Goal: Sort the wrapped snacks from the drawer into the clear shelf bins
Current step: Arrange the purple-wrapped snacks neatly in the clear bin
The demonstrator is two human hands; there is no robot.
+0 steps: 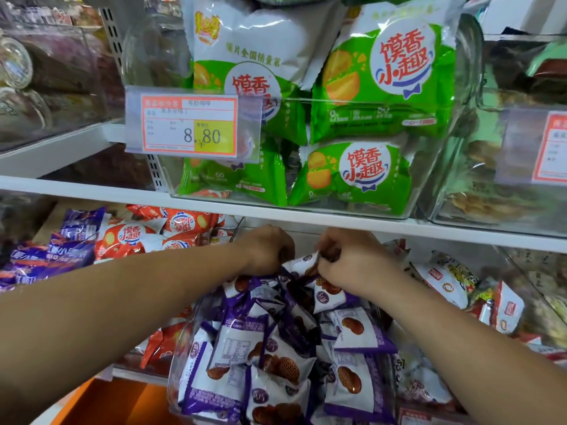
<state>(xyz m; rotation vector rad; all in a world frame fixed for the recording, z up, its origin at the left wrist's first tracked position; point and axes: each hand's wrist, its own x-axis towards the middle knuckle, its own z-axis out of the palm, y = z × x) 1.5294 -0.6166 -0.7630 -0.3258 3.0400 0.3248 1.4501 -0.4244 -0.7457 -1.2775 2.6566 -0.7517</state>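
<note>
Foil packet (302,263), crinkly, is pinched between left hand (265,246) and right hand (352,256).

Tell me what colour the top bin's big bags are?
The bags are green and white; head view.

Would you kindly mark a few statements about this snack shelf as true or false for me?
1. The right hand pinches a purple-and-white packet. True.
2. The upper clear bin holds red packets. False: it holds green packets.
3. The price tag reads 8.80. True.
4. The left hand hangs idle away from the snacks. False: it reaches into the purple packet pile, close beside the right hand.
</note>
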